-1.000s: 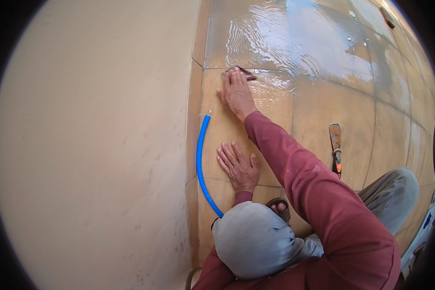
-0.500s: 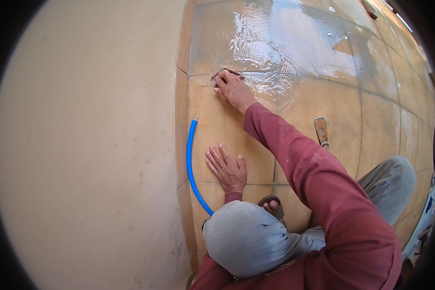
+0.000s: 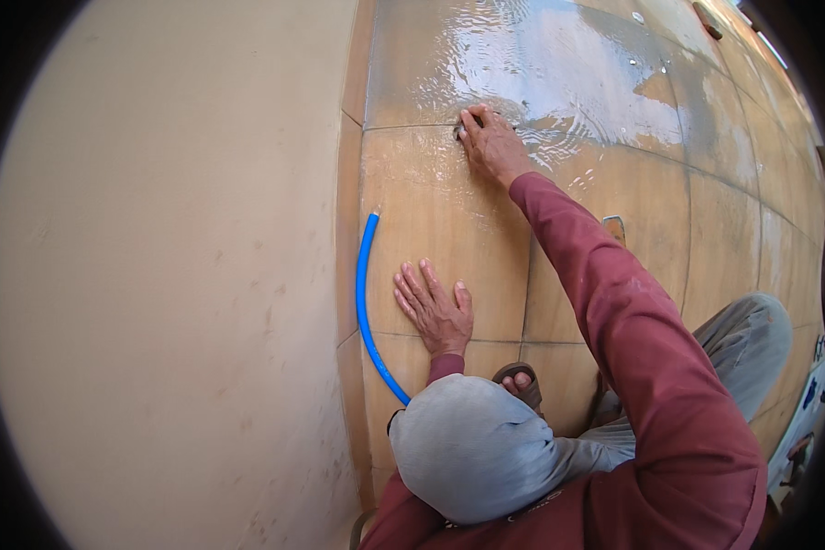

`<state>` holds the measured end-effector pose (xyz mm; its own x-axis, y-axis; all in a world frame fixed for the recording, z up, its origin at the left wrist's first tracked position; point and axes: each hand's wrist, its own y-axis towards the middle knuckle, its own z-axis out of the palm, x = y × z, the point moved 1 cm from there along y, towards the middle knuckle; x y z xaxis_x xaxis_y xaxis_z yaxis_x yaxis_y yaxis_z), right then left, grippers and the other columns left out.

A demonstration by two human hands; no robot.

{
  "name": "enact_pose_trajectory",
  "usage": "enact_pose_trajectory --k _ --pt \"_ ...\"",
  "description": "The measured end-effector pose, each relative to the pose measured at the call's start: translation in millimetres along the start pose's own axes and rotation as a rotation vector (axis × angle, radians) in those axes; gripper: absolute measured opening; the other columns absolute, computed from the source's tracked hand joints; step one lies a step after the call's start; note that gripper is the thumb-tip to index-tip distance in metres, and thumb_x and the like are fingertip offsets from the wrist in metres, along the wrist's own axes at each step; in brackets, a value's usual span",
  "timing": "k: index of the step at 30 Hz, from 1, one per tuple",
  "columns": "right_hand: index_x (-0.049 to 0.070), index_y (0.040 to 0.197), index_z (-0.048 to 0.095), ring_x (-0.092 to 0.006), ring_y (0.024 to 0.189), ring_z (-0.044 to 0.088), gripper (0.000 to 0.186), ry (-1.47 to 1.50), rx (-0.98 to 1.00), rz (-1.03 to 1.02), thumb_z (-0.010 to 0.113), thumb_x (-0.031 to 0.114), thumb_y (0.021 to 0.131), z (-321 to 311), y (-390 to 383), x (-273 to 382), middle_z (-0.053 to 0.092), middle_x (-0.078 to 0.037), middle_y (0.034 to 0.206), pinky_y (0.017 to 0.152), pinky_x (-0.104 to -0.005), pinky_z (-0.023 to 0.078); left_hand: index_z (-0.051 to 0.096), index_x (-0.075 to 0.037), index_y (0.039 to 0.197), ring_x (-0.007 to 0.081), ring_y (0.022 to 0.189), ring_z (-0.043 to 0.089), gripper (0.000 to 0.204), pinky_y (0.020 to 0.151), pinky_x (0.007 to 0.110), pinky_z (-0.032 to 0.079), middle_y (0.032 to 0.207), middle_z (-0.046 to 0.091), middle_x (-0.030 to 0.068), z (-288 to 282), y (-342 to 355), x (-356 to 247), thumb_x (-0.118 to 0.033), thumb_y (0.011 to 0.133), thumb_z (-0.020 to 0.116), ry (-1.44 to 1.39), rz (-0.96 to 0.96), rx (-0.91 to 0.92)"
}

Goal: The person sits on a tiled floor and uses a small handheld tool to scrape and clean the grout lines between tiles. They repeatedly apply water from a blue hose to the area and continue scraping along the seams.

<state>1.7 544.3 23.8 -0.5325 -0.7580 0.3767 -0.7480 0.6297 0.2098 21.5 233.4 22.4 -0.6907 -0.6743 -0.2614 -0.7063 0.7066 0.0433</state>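
Note:
My right hand [image 3: 495,147] presses down on the wet tiled floor [image 3: 458,202], close to a grout line. Its fingers are closed over a small dark pad [image 3: 458,133], mostly hidden beneath them, so its exact kind does not show. Thin water ripples over the tiles around and beyond that hand. Nearer to me, my left hand [image 3: 438,316] lies flat on a tile with the fingers spread and holds nothing. Left of it, a blue hose [image 3: 365,302] curves along the wall's foot, its open end pointing away from me.
A beige wall [image 3: 183,275] with a tile skirting [image 3: 349,229] rises on the left. A rusty flat scraper blade [image 3: 614,227] shows partly behind my right sleeve. My bent knee [image 3: 472,449] and sandalled foot [image 3: 520,380] are close below. A brown object [image 3: 708,22] lies far right.
My right hand has slid to the right and slightly away from the wall with the dark pad under it. My left hand stays flat in place. The sleeve now covers more of the scraper.

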Motion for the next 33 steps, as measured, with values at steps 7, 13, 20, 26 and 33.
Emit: enact_pose_trajectory --k 7,13,20,26,33 --pt "-0.003 0.148 0.052 -0.0375 0.149 0.042 0.051 0.117 0.109 -0.192 0.055 0.027 0.108 8.1 -55.6 -5.0 0.051 -0.017 0.150 0.123 -0.0467 0.037 0.030 -0.002 0.164 0.0496 0.158 0.017 0.080 0.129 0.060 0.014 0.169 0.022 0.0304 -6.5 4.3 4.4 -0.037 0.099 0.060 0.025 -0.021 -0.001" --pt "-0.005 0.145 0.054 -0.0366 0.148 0.044 0.048 -0.017 -0.056 -0.076 0.059 0.020 0.104 17.4 -37.1 -12.5 0.049 -0.019 0.153 0.124 -0.0477 0.036 0.029 -0.002 0.164 0.0498 0.158 0.017 0.079 0.129 0.061 0.013 0.169 0.022 0.0299 2.4 4.2 -6.6 -0.037 0.099 0.059 -0.013 0.012 0.013" --pt "-0.003 0.145 0.056 -0.0357 0.147 0.046 0.045 0.002 -0.038 -0.112 0.060 0.019 0.105 -7.7 -33.7 -60.2 0.049 -0.018 0.155 0.125 -0.0467 0.035 0.030 -0.002 0.164 0.0491 0.159 0.016 0.079 0.129 0.061 0.014 0.170 0.021 0.0292 -0.2 -1.9 -4.6 -0.036 0.099 0.060 -0.005 0.002 0.013" --pt "-0.006 0.144 0.055 -0.0353 0.148 0.044 0.046 0.025 -0.014 -0.111 0.056 0.018 0.105 -1.1 -91.5 -14.5 0.046 -0.019 0.156 0.125 -0.0460 0.035 0.031 -0.002 0.163 0.0501 0.159 0.017 0.080 0.129 0.061 0.013 0.169 0.023 0.0305 0.1 7.8 10.5 -0.039 0.099 0.059 0.040 -0.024 0.002" --pt "-0.006 0.146 0.054 -0.0367 0.148 0.043 0.048 -0.168 -0.023 0.087 0.053 0.023 0.108 -25.3 -13.3 -76.6 0.048 -0.020 0.156 0.126 -0.0466 0.032 0.030 -0.002 0.164 0.0492 0.159 0.015 0.077 0.129 0.060 0.014 0.169 0.022 0.0302 5.5 5.6 -12.1 -0.036 0.100 0.058 -0.008 0.019 0.015"
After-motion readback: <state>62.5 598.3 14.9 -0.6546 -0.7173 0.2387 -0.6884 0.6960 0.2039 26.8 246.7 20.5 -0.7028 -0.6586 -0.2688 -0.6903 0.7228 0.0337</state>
